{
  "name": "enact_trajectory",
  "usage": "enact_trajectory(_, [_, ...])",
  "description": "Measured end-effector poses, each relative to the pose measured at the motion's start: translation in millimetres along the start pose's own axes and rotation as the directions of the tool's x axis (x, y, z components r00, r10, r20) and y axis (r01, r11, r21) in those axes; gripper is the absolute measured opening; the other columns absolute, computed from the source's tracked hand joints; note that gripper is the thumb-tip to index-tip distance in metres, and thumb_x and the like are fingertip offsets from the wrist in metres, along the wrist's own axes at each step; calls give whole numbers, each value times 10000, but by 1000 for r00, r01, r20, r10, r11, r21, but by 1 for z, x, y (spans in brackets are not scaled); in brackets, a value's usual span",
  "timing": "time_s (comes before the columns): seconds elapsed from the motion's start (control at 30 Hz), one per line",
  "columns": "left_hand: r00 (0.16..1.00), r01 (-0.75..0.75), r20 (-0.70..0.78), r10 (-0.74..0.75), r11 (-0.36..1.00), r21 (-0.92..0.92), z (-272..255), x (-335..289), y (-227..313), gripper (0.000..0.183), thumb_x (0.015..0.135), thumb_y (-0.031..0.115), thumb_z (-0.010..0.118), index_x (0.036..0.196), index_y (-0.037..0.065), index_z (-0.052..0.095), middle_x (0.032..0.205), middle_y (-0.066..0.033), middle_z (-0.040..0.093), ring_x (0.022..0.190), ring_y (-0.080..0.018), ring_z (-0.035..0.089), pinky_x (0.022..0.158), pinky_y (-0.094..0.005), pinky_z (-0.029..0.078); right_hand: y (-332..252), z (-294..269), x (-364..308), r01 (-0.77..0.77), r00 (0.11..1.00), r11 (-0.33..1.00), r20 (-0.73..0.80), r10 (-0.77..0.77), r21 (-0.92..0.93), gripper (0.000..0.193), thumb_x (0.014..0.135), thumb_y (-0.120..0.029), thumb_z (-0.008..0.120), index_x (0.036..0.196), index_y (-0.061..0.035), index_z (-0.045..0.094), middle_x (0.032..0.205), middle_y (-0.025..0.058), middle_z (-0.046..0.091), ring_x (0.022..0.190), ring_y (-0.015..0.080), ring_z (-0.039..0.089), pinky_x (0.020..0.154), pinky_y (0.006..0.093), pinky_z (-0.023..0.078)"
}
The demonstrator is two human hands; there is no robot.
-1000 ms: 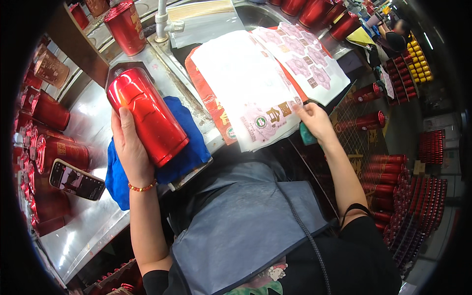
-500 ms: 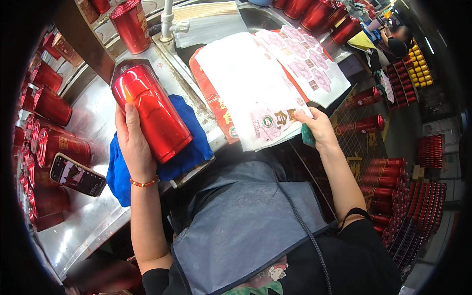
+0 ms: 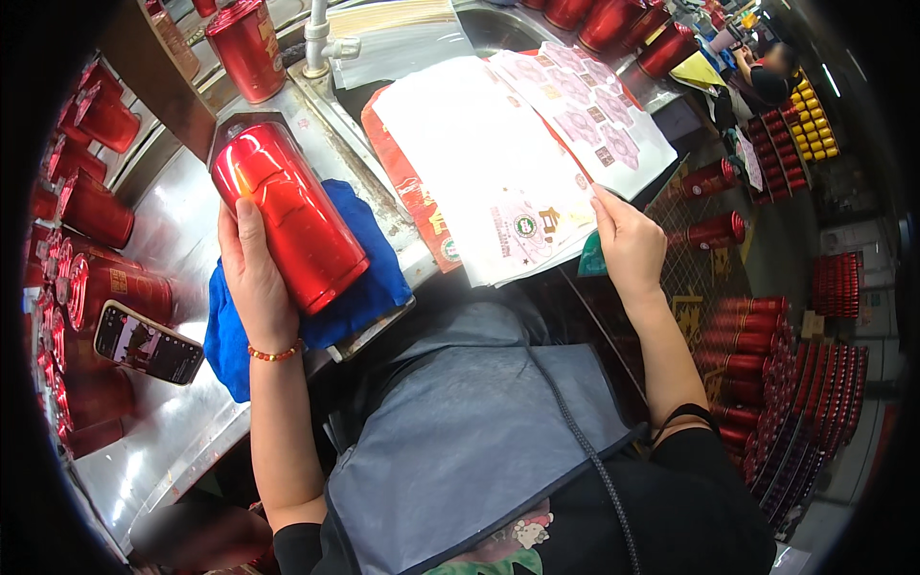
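Observation:
A shiny red canister (image 3: 287,216) lies on its side on a blue cloth (image 3: 350,287) at the edge of a steel counter (image 3: 177,206). My left hand (image 3: 251,273) grips the canister from its left side. My right hand (image 3: 628,240) pinches the lower right corner of a stack of white sticker sheets (image 3: 498,163), with a small green thing (image 3: 591,259) tucked under the fingers. More sheets of pinkish labels (image 3: 594,115) lie fanned out beyond the stack.
Several red canisters (image 3: 91,206) line the counter's left side, and a phone (image 3: 146,343) lies among them. A tap (image 3: 318,38) and a red canister (image 3: 247,48) stand at the back. Racks of red canisters (image 3: 795,383) fill the floor to the right.
My left hand has slid the canister a little along the cloth. My right hand has shifted on the corner of the sheets, and the view has tilted slightly.

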State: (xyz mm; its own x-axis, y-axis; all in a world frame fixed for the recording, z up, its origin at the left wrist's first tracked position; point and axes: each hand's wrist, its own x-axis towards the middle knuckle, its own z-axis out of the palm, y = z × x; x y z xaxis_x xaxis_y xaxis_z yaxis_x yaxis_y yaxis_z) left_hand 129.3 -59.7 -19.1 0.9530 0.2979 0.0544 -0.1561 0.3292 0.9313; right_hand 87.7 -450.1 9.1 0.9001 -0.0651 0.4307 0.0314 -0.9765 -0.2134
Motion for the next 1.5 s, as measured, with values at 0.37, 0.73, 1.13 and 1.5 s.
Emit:
enact_trajectory(0.37, [1000,10,-9,-10,1000,-22,9,-3,5,433,1091,356,524,1363,18,530,1228,-62,643,1062,-108,617,945,-272,505,38,15,9,-446,887,688,385,254,573,262,866,-179,811,1024,8,719,835,65,710,710,110,633,667,250,512])
enact_trajectory(0.73, [1000,-20,1,20,999,-26,9,-2,4,429,1084,337,546,1379,27,524,1225,-58,640,1051,-104,615,933,-268,509,9,-3,9,-181,978,982,121,173,57,150,904,-150,742,963,-14,762,900,77,750,737,182,684,716,296,527])
enact_trajectory(1.13, [1000,-17,-8,18,1000,21,9,-5,6,486,1083,337,545,1444,19,474,1282,-83,619,1105,-131,609,967,-286,502,-58,-51,95,-172,881,680,421,-219,713,173,958,-106,703,1021,51,741,860,58,758,772,80,664,691,214,490])
enact_trajectory(1.5, [997,-64,-27,66,994,90,4,-7,2,621,1063,287,584,1547,-21,345,1433,-129,539,1270,-196,544,1073,-330,443,-25,124,302,-363,820,539,535,-202,760,243,915,-184,774,1047,19,751,901,43,731,747,80,663,664,214,523])
